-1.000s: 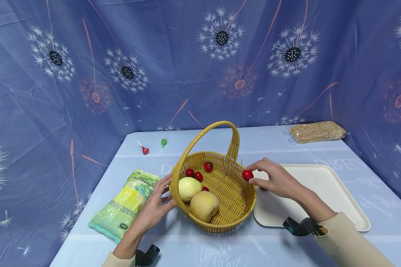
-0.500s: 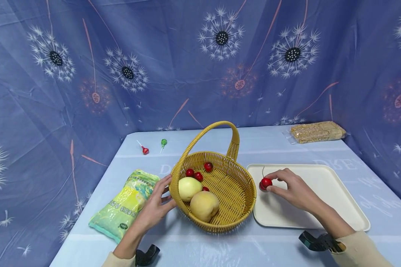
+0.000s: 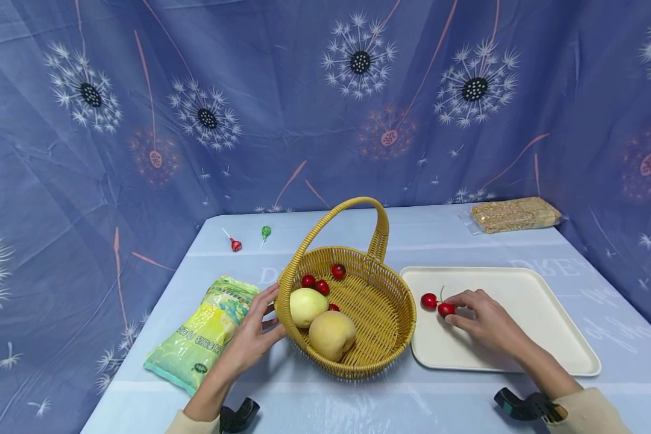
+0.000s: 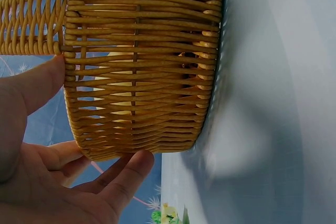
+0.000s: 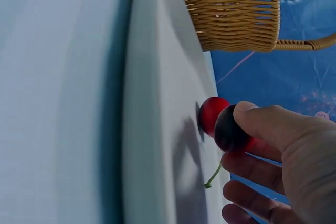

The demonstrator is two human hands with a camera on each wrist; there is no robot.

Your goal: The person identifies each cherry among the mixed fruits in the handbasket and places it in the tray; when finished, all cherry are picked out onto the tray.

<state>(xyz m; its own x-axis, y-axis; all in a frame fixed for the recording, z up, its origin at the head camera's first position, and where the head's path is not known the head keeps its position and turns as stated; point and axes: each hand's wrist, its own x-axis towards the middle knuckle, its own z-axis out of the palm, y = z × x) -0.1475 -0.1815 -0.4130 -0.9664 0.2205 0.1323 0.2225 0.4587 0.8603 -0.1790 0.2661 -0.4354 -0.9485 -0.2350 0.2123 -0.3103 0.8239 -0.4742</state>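
A yellow wicker basket (image 3: 380, 361) with a tall handle stands mid-table. It holds a peach (image 3: 332, 333), a pale yellow fruit (image 3: 306, 305) and several cherries (image 3: 338, 270). My left hand (image 3: 271, 310) grips its left side, thumb on the rim and fingers (image 4: 126, 177) against the outer wall (image 4: 142, 77). My right hand (image 3: 452, 310) is low over the cream tray (image 3: 521, 289) and pinches one of two joined cherries (image 3: 446, 310). The other cherry (image 3: 428, 300) rests on the tray. In the right wrist view my thumb (image 5: 273, 124) presses the darker cherry (image 5: 228, 129) beside the red one (image 5: 210, 114).
A green and yellow bag (image 3: 206, 328) lies just left of my left hand. Two lollipops (image 3: 234, 243) sit at the back left and a packet of bars (image 3: 515, 214) at the back right. Blue patterned cloth walls the table on three sides.
My right hand carried the joined cherries from the basket's right rim over to the tray and down onto it. The left hand and basket stayed put.
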